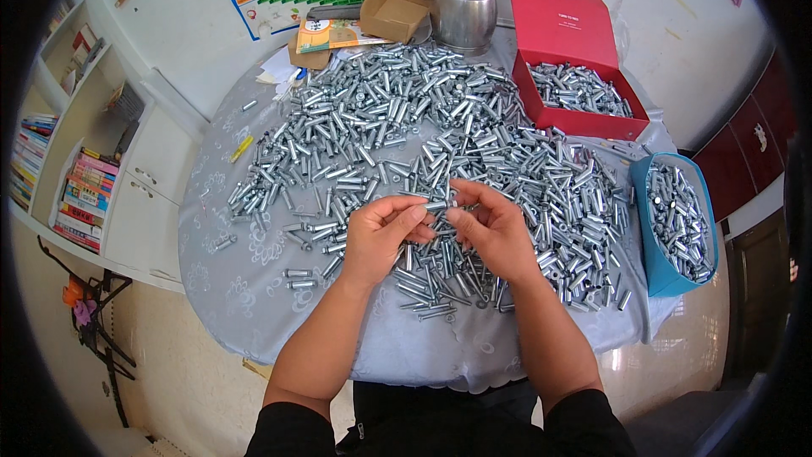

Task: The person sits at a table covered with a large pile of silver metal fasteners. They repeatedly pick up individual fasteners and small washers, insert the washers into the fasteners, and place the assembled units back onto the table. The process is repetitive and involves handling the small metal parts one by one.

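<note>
Between my two hands, over the middle of the heap, is a silver metal expansion bolt (437,206), lying roughly level. My left hand (385,233) pinches its left end with thumb and fingers. At the other end my right hand (491,224) has thumb and forefinger closed around the tip; a nut or washer there is too small to make out. Below and around both hands spreads a large pile of loose expansion bolts, sleeves and washers (558,203). A few bolts (300,278) lie apart, left of my left forearm.
A grey patterned cloth (228,288) covers the round table. An open red box (584,124) and a blue-green bin (664,283), both full of metal parts, stand at the right. Behind the heap are a steel pot (463,8) and a cardboard box (393,10). A yellow marker (242,149) lies left.
</note>
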The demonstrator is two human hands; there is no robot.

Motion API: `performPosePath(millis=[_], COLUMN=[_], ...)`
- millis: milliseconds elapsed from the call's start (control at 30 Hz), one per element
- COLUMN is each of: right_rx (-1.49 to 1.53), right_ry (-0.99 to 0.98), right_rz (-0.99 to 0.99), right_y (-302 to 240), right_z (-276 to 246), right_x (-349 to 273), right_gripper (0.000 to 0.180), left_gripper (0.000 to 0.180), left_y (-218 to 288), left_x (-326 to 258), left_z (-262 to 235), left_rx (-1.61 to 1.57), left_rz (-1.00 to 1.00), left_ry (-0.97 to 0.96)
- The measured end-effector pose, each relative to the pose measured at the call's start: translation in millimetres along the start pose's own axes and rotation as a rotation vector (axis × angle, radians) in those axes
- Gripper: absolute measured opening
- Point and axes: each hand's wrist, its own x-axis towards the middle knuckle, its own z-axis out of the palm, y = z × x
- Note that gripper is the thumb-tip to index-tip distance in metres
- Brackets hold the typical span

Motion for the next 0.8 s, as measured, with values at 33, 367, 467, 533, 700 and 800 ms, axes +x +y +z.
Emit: performPosePath(millis=[33,367,467,533,700,800], right_rx=[-0.008,0.037,0.092,0.055,-0.247,-0.342], right_ry=[-0.023,0.017,0.074,0.073,0.298,0.174], right_rz=[0.074,0.065,-0.012,0.046,-0.216,-0.163], right_y=[-1.7,-3.5,-3.3,1.1,2.2,2.5], right_z=[-2.4,-0.4,2.7,-2.2,-5.7,-6.9], right_x=[0.5,0.5,-0.1,0.9,1.8,-0.2], right_gripper=[0.020,0.017,0.016,0.018,0.025,0.021], left_gripper=[0.022,0.021,0.021,0.021,0.020,0.020], left_y=[0.5,-0.8,-0.7,0.4,-4.4,-6.1], left_x=[-0.5,-0.5,0.2,-0.3,1.0,1.9], left_z=[-0.3,-0.4,0.0,0.8,-2.2,-2.0], left_rx=[0.007,0.002,0.002,0.003,0.031,0.032], left_rz=[-0.001,-0.004,-0.007,-0.015,0.031,0.071], left_ry=[-0.004,-0.002,-0.003,0.003,0.020,0.009])
